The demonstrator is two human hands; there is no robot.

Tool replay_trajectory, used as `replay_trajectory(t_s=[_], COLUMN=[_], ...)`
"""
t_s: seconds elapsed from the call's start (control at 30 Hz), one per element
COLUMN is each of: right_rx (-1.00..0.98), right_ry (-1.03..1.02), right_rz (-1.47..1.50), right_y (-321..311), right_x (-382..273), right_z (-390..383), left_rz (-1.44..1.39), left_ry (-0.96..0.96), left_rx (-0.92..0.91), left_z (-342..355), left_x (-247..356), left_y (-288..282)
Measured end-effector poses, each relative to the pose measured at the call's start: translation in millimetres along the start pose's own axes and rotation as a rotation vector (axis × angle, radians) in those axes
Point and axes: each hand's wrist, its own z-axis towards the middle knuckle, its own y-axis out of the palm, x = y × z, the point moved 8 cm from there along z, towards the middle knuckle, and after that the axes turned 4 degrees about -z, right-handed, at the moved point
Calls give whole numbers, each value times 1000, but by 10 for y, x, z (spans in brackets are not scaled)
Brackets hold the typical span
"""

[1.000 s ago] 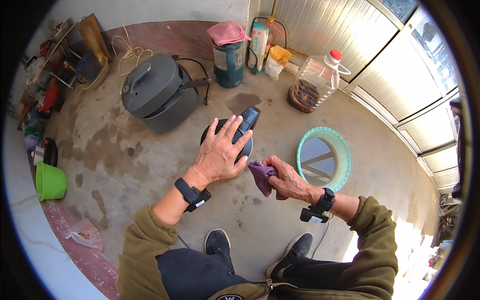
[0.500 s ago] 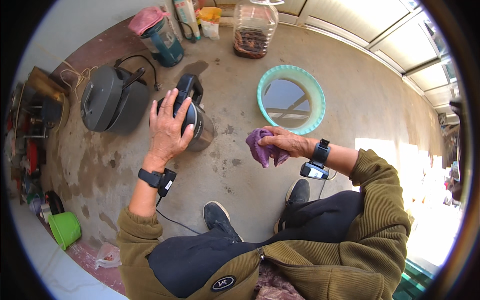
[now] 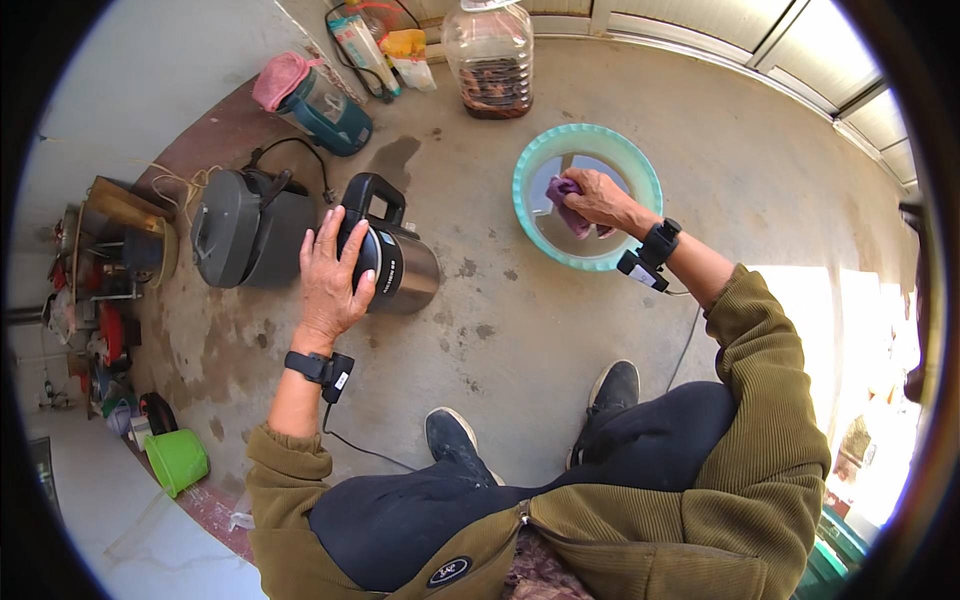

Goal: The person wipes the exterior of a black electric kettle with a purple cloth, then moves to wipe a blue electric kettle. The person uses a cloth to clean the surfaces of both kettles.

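Observation:
A steel soy milk maker [image 3: 410, 275] with a black handled lid stands on the floor ahead of me on the left. My left hand [image 3: 332, 282] rests on the near left side of its lid, fingers stretched out and spread. Over the water in a pale green basin [image 3: 525, 205] is my right hand [image 3: 600, 200], closed round a bunched purple cloth [image 3: 563, 192]. The cloth hangs down inside the rim; whether its lower end dips into the water I cannot tell.
Left of the soy milk maker sits a dark grey lidded appliance [image 3: 250, 230] with a black cord. Further back are a teal jug [image 3: 335, 120] under a pink cloth and a big clear plastic jar [image 3: 490, 65] with dark contents. A green bucket [image 3: 178, 462] lies at the left.
My right hand has carried the purple cloth away from the floor in front of me, forward and right, over the basin. My left hand stays on the soy milk maker's lid.

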Motion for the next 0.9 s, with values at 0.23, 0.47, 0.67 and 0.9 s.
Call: replay_trajectory(t_s=[0.23, 0.47, 0.67, 0.9], right_rx=[-139, -148, -191, -85], right_ry=[-120, -83, -30, -20], right_rz=[-559, -729, -776, -725], right_y=[160, 103, 70, 39], right_x=[194, 197, 263, 341], right_z=[291, 395, 477, 343], left_rz=[1, 78, 110, 85], left_ry=[19, 23, 23, 18], left_rx=[-15, -78, -125, -113], left_z=[12, 18, 20, -19], left_x=[19, 48, 59, 34], left_y=[7, 37, 63, 66])
